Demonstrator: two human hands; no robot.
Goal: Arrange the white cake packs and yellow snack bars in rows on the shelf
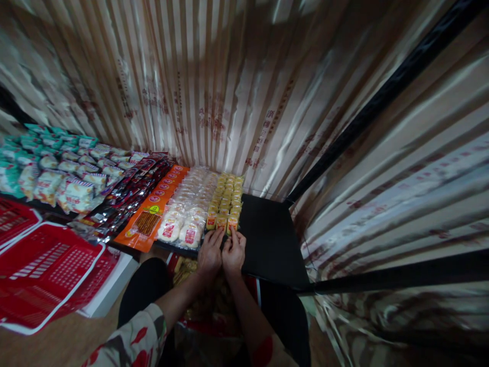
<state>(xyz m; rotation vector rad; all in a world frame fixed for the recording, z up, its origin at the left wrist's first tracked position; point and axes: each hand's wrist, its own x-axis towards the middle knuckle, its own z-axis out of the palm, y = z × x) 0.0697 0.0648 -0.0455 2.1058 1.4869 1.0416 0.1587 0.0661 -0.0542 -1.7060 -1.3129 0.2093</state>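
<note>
Small yellow snack packets [224,198] stand in several narrow rows on the black shelf [269,239]. My left hand [210,252] rests at the front end of these rows, fingers stretched forward against the nearest packets. Close beside it, my right hand [234,253] has its fingertips closed at the front packet of the right-hand row. To the left of the yellow rows lie clear-wrapped round white crackers [181,227] with red labels. Below my hands, between my knees, a red basket holds more yellow-wrapped packets [185,270], partly hidden by my forearms.
Further left are an orange snack bag [147,221], dark red packets [130,191], and white and green packets [78,193]. A red plastic basket [57,265] stands at lower left beside a white box [110,290]. Striped printed sheeting [214,92] hangs behind; a black post [367,112] slants at right.
</note>
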